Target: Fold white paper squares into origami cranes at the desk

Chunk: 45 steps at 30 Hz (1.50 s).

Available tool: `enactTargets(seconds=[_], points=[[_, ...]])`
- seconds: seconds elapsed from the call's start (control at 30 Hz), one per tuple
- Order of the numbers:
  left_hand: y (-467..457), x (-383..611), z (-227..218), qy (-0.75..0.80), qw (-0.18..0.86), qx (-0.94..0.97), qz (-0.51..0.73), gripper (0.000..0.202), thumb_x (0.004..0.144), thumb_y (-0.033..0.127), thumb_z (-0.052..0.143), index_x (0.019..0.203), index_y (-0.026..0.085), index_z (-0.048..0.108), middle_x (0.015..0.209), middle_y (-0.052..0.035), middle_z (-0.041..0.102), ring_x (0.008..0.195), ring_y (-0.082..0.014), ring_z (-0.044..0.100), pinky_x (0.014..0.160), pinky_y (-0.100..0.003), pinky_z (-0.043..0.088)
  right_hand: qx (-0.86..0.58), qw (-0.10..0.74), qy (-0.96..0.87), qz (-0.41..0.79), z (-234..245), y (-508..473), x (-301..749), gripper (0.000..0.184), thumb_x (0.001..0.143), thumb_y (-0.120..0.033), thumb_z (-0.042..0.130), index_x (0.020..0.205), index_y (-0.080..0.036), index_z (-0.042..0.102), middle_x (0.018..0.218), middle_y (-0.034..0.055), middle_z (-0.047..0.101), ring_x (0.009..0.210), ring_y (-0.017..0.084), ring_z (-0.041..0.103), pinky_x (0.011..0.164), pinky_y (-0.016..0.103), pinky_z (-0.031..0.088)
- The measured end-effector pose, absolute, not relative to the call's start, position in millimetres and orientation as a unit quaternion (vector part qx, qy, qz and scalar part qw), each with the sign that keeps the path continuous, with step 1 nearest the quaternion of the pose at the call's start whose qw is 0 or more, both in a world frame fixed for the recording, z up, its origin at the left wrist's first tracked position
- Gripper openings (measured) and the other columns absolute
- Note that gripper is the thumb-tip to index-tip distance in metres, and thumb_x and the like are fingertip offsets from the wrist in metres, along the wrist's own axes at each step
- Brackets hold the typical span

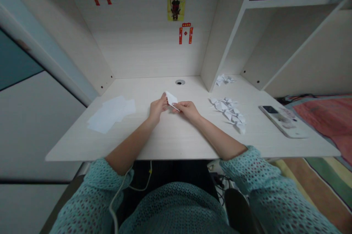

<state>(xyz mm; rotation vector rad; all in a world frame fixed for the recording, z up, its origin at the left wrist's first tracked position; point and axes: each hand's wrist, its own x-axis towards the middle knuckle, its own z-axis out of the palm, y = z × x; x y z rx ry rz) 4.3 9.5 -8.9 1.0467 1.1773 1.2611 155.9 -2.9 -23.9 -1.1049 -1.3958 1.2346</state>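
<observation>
A small piece of folded white paper (172, 99) is held up off the desk between both hands. My left hand (158, 108) grips its left edge, fingers closed on it. At the lower right edge, my right hand (187, 109) pinches the same paper between thumb and fingers. Flat sheets of white paper (111, 114) lie spread in an overlapping stack to the left. On the right is a heap of small folded paper pieces (229, 111), and more folded pieces (225, 79) sit behind it by the shelf divider.
The white desk (170, 142) has a round cable hole (180, 82) near its back. A phone (283, 121) lies toward the right edge. An upright divider (229, 32) stands at the back right. A white cable (115, 197) hangs by the left sleeve.
</observation>
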Motion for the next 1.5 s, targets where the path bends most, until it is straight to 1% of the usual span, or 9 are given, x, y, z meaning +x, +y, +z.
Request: enactTargets(seconds=[0.13,0.27,0.37,0.53,0.67,0.83,1.03,1.2,1.5], points=[[6.0,7.1,-12.1,0.465,0.509,0.535,0.488,0.042,0.062,0.054,0.07,0.078,0.016,0.072,0.08,-0.0082,0.07,0.076,-0.0185,0.063,0.066,-0.027,0.045,-0.431,0.492,-0.559,0.511,-25.9,-0.4,157.4,0.046,0.066,-0.058,0.064,0.07,-0.013,0.071,0.064,0.0048,0.065,0.052,0.009,0.042,0.05,0.023,0.027],[4.3,7.9,-13.1,0.445,0.539,0.509,0.502,0.043,0.065,0.053,0.069,0.078,0.013,0.071,0.082,-0.0099,0.069,0.073,-0.018,0.063,0.068,-0.029,0.047,-0.434,0.48,-0.572,0.504,-24.0,-2.4,154.2,0.047,0.065,-0.059,0.064,0.068,-0.013,0.071,0.057,0.0026,0.061,0.047,0.007,0.035,0.047,0.024,0.022],[4.7,8.3,-12.0,0.433,0.574,0.469,0.513,0.047,0.063,0.055,0.069,0.078,0.01,0.068,0.084,-0.0124,0.069,0.069,-0.0192,0.064,0.067,-0.032,0.049,-0.43,0.479,-0.574,0.505,-21.1,-4.7,151.5,0.047,0.064,-0.059,0.065,0.067,-0.013,0.071,0.057,0.003,0.061,0.047,0.007,0.034,0.047,0.024,0.022],[3.9,10.2,-8.6,0.436,0.545,0.499,0.514,0.051,0.066,0.062,0.062,0.075,0.011,0.067,0.074,-0.0106,0.068,0.065,-0.0182,0.063,0.064,-0.03,0.049,-0.434,0.481,-0.576,0.499,-19.4,-7.2,153.1,0.045,0.066,-0.057,0.064,0.068,-0.013,0.07,0.056,0.003,0.06,0.047,0.008,0.033,0.047,0.024,0.021],[1.1,10.6,-5.9,0.422,0.541,0.535,0.494,0.042,0.064,0.053,0.069,0.07,0.012,0.066,0.068,-0.0081,0.067,0.059,-0.016,0.062,0.064,-0.029,0.048,-0.438,0.48,-0.583,0.489,-20.3,-7.5,153.7,0.046,0.067,-0.058,0.063,0.067,-0.012,0.07,0.055,0.0024,0.059,0.047,0.008,0.033,0.047,0.024,0.021],[1.7,8.4,-4.6,0.422,0.575,0.5,0.491,0.036,0.062,0.047,0.073,0.065,0.011,0.065,0.062,-0.0065,0.064,0.054,-0.0139,0.059,0.063,-0.029,0.046,-0.424,0.476,-0.589,0.497,-15.4,-10.4,150.0,0.047,0.062,-0.057,0.067,0.066,-0.011,0.07,0.059,0.0038,0.062,0.051,0.008,0.04,0.05,0.023,0.028],[8.3,1.3,0.5,0.445,0.584,0.413,0.539,0.03,0.056,0.037,0.078,0.07,0.012,0.068,0.076,-0.0066,0.067,0.067,-0.0133,0.06,0.066,-0.025,0.044,-0.442,0.454,-0.587,0.505,-7.8,-17.6,147.6,0.045,0.063,-0.053,0.068,0.066,-0.008,0.07,0.052,0.0005,0.054,0.048,0.006,0.035,0.048,0.023,0.026],[9.5,-0.8,2.6,0.456,0.582,0.405,0.539,0.029,0.056,0.035,0.078,0.072,0.013,0.069,0.077,-0.0069,0.067,0.067,-0.0127,0.059,0.063,-0.024,0.042,-0.444,0.449,-0.589,0.504,-5.8,-19.9,146.8,0.046,0.064,-0.053,0.068,0.067,-0.007,0.07,0.05,-0.0007,0.051,0.048,0.006,0.035,0.048,0.023,0.025],[14.5,-3.1,-4.7,0.451,0.568,0.381,0.573,0.035,0.056,0.039,0.078,0.078,0.013,0.069,0.086,-0.0089,0.068,0.077,-0.0161,0.062,0.064,-0.024,0.043,-0.443,0.43,-0.608,0.499,-9.8,-18.2,147.3,0.043,0.067,-0.052,0.066,0.069,-0.009,0.071,0.053,0.0025,0.06,0.046,0.006,0.04,0.047,0.022,0.029]])
